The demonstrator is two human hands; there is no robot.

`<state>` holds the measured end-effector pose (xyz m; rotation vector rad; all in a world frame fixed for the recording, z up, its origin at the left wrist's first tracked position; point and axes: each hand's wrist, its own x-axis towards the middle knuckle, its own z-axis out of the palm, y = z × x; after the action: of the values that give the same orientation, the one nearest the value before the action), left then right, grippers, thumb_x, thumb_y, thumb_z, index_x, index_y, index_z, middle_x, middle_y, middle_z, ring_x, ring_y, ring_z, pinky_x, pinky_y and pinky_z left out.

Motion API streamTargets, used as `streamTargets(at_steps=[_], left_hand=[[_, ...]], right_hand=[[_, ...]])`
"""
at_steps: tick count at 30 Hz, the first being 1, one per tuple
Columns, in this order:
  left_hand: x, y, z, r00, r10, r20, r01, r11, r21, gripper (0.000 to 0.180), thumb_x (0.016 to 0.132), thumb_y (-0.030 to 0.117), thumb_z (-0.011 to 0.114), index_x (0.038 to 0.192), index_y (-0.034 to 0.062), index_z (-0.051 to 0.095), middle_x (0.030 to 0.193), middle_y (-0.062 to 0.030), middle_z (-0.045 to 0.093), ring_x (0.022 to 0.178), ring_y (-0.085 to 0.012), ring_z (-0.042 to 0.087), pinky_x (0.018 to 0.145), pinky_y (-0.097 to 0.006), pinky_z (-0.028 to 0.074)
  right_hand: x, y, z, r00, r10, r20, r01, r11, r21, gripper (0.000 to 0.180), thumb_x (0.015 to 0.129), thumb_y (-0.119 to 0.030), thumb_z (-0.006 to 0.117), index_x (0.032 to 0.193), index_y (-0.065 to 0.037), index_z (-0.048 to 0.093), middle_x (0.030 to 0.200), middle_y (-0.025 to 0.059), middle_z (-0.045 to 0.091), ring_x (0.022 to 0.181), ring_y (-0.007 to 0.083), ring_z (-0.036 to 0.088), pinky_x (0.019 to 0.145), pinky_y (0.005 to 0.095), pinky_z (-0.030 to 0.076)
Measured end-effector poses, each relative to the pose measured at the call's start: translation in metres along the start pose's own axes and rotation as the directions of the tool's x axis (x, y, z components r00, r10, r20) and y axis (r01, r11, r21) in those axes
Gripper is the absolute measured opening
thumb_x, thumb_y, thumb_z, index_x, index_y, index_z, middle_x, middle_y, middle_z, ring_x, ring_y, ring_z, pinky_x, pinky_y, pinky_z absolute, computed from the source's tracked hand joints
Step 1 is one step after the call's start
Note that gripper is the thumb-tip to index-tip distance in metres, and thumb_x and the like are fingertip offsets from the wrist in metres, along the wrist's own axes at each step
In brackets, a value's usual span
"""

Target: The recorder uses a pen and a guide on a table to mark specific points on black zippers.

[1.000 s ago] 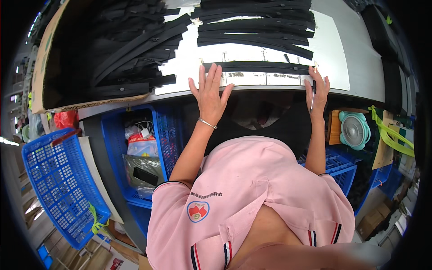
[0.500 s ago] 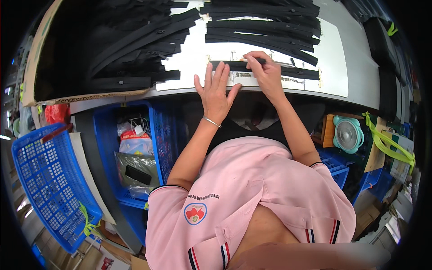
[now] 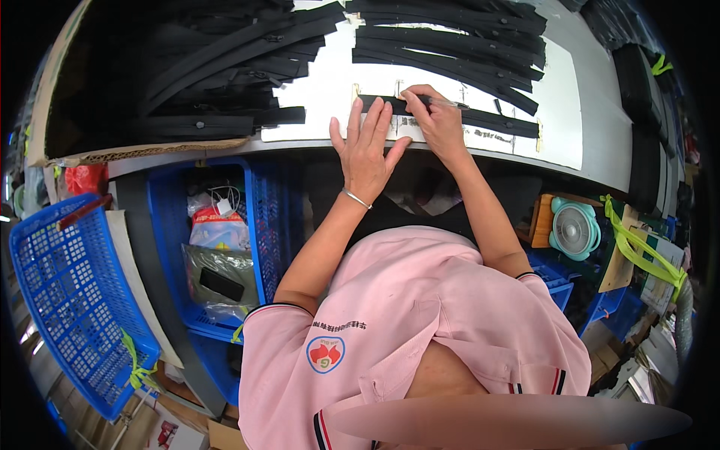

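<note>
A black zipper strip (image 3: 499, 121) lies across the near part of a white board (image 3: 561, 112) with dark marks and small tape pieces on it. My left hand (image 3: 365, 150) rests flat with fingers spread, its fingertips pressing on the strip's left end. Pinched in my right hand (image 3: 439, 129) is a slim dark pen (image 3: 448, 103), its back end pointing right. The fingertips of that hand are over the strip, just right of my left hand, and hide the pen's tip. Farther back on the board lie several more black zippers (image 3: 450, 46).
An open cardboard box (image 3: 169, 150) heaped with black zippers stands at the left. Below the table edge are a blue crate (image 3: 259, 255) holding bags and a phone (image 3: 222, 285), and another blue basket (image 3: 71, 274). A teal fan (image 3: 574, 229) stands at the right.
The view has shifted slightly. My right fingertips have moved a little left along the strip, and the pen now leans to the right. My left hand stays on the strip.
</note>
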<state>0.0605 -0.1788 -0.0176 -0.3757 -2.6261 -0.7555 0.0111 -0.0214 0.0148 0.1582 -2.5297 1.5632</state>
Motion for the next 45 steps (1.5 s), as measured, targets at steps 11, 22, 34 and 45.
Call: streamTargets(at_steps=[11,22,34,45], left_hand=[[0.000,0.000,0.001,1.000,0.002,0.006,-0.002,1.000,0.006,0.066,0.085,0.040,0.080,0.144,0.0146,0.060,0.148,-0.0019,0.057,0.148,-0.0279,0.039,0.119,-0.058,0.011],[0.000,0.000,0.002,1.000,0.019,0.013,-0.019,1.000,0.023,0.066,0.085,0.042,0.080,0.141,0.0114,0.061,0.146,-0.0036,0.057,0.147,-0.0295,0.040,0.119,-0.059,0.011],[0.001,0.007,-0.001,0.999,0.016,0.039,-0.019,0.998,0.060,0.066,0.088,0.043,0.077,0.142,0.0100,0.060,0.149,-0.0049,0.056,0.149,-0.0291,0.036,0.121,-0.058,0.007],[0.029,0.069,0.025,0.979,0.154,0.131,-0.131,0.977,-0.169,0.047,0.091,0.031,0.075,0.133,0.0098,0.067,0.139,-0.0068,0.062,0.134,-0.0260,0.050,0.120,-0.054,0.018]], right_hand=[[-0.002,0.013,-0.005,0.995,-0.061,0.084,0.060,0.998,0.015,0.020,0.096,-0.016,0.066,0.090,0.000,0.075,0.090,0.0045,0.076,0.065,0.0185,0.069,0.057,0.0286,0.049],[-0.007,0.014,-0.017,0.995,-0.047,0.090,0.039,0.995,0.090,0.019,0.100,-0.012,0.062,0.092,0.002,0.073,0.082,0.0033,0.072,0.066,0.0058,0.060,0.060,0.0240,0.047],[-0.016,0.043,-0.082,0.957,0.084,-0.278,-0.084,0.996,0.014,0.022,0.099,-0.012,0.066,0.087,0.006,0.069,0.074,0.0047,0.068,0.060,0.0085,0.057,0.057,0.0264,0.044],[-0.016,0.040,-0.081,0.966,0.091,-0.243,-0.097,0.995,-0.012,0.023,0.097,-0.015,0.066,0.087,0.005,0.071,0.081,0.0062,0.074,0.065,0.0118,0.065,0.061,0.0265,0.049]])
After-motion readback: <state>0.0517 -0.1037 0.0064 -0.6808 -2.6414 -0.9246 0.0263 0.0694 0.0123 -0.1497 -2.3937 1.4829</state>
